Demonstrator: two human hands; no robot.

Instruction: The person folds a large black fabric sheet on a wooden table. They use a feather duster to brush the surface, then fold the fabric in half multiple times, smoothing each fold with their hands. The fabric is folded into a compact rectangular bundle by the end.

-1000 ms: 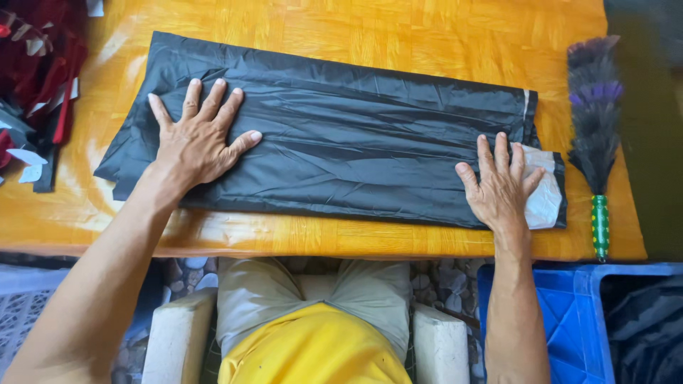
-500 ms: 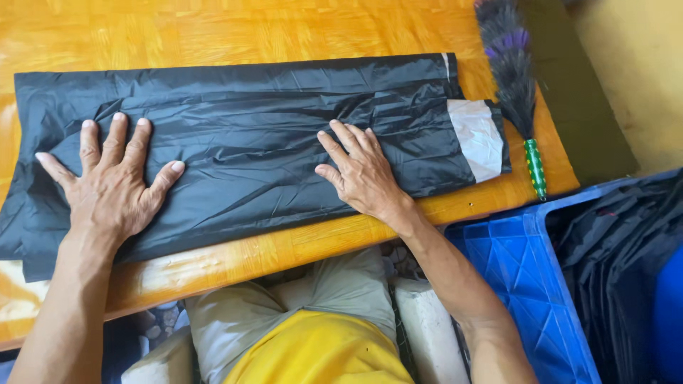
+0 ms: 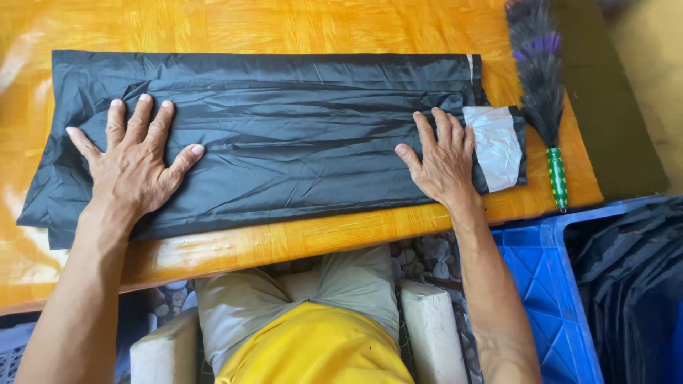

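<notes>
On the orange bench [image 3: 320, 235] I see the black plastic bag [image 3: 284, 142] already folded into a long band — my left hand [image 3: 131, 160] and right hand [image 3: 445, 163] press flat, fingers spread, holding nothing. Crosswise folds look undone, I'd judge.

Under my left hand [image 3: 135, 167] and my right hand [image 3: 445, 163]: black garment [image 3: 299, 135], thin synthetic cloth, smooth, faint sheen, fine creases. Its white label patch [image 3: 498, 146] looks matt, papery or woven, can't tell which. Table [image 3: 320, 28] is orange wood, varnished, glossy, with glare patches. Feather duster [image 3: 537, 78]: soft dark feathers, shiny green plastic handle. Blue crate [image 3: 548, 284]: hard moulded plastic, ribbed, semi-gloss.
</notes>
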